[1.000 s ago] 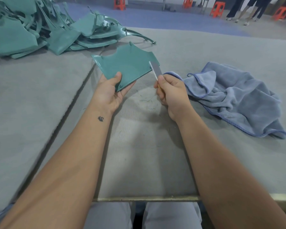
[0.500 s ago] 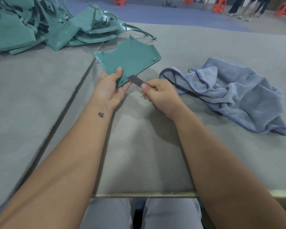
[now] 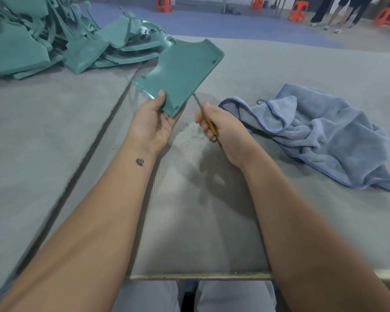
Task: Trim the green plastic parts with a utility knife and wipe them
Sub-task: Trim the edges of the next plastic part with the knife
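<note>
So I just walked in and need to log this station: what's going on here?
A person is trimming a green plastic part. The left hand holds it up by its near corner, while the right hand grips a utility knife with the blade at the part's right edge. A blue towel lies to the right, more parts piled far left.

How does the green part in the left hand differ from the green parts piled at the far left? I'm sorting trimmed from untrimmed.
The held green part is single, lifted and tilted; the piled green parts lie overlapping on the table. The utility knife meets only the held one. Both share the same green.
</note>
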`<state>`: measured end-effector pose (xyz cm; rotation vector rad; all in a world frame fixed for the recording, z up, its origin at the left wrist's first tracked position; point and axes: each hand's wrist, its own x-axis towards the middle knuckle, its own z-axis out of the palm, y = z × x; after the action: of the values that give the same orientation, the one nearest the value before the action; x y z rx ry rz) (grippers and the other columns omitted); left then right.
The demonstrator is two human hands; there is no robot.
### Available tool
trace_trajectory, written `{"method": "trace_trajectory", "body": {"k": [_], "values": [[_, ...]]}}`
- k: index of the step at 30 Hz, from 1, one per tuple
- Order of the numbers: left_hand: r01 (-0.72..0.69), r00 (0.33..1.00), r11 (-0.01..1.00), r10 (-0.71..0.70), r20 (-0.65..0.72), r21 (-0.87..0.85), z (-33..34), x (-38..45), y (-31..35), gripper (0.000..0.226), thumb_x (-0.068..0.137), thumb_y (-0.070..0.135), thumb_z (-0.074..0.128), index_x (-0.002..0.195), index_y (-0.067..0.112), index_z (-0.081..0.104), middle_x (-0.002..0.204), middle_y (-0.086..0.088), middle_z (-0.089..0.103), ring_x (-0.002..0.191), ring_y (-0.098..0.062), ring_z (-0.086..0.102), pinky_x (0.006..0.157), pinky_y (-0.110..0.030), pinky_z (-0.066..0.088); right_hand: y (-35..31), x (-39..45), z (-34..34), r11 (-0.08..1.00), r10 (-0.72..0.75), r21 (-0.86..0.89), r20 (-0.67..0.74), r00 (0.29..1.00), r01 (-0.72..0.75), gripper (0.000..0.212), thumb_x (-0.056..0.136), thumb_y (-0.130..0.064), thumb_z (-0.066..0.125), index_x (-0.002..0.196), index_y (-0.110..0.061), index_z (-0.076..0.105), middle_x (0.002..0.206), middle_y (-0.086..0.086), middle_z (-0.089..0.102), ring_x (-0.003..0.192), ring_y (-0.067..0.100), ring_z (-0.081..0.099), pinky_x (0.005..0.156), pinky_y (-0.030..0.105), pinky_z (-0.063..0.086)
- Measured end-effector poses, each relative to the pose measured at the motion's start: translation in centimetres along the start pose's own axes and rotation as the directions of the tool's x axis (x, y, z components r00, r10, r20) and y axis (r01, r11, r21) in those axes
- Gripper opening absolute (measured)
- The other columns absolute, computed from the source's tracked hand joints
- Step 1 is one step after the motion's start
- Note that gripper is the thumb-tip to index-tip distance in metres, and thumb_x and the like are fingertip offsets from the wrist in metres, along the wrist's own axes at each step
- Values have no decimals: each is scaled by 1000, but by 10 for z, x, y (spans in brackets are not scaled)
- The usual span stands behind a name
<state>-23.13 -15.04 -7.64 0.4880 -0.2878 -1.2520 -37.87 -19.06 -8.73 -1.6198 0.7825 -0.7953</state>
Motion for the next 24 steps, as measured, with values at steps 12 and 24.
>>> {"method": "trace_trajectory", "body": {"k": [12,24], "values": [[33,999,993,-33,1,113,1,-2,-7,24,103,8,37,100,-2,58,79,-13,73,68,-22,71,70,-32,61,2,-6,8,981,-152,-107,81,985,160,24,99,-9,50,76,-17,52,60,3,47,54,8,39,55,18,36],[62,998,994,-62,-2,86,-5,-6,-7,22,103,7,38,107,-3,57,91,-19,71,72,-26,72,62,-33,60,7,-6,11,957,-256,-145,-9,967,252,24,96,-6,53,75,-18,55,58,-1,47,53,4,39,56,18,35]]}}
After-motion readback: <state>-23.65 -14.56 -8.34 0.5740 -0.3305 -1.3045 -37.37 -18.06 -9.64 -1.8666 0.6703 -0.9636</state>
